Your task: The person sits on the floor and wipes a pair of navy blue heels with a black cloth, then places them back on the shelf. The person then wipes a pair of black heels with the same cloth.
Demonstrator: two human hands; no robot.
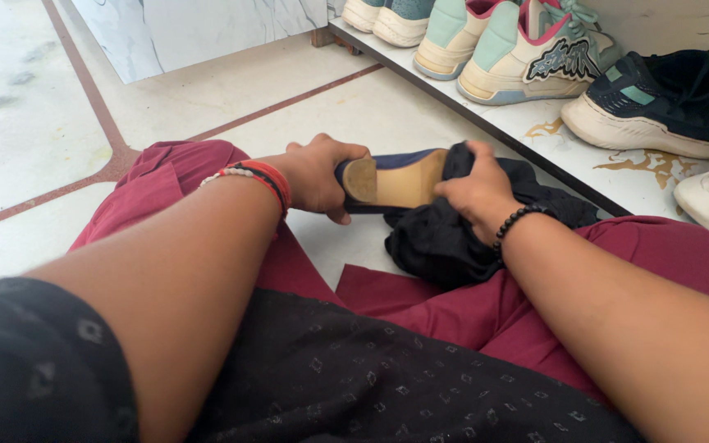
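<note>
Shoe (391, 176), navy w/ tan sole, gripped at heel by L hand (317, 174); R hand (478, 193) clenches black cloth (445, 238) against sole. Sneakers (527, 49) on ledge (617, 176) nearby.

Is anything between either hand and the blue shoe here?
Left hand: nothing visible; it grips the heel end of the blue shoe directly. Right hand: a black cloth is bunched under it and appears to lie between the palm and the shoe's front.
</note>
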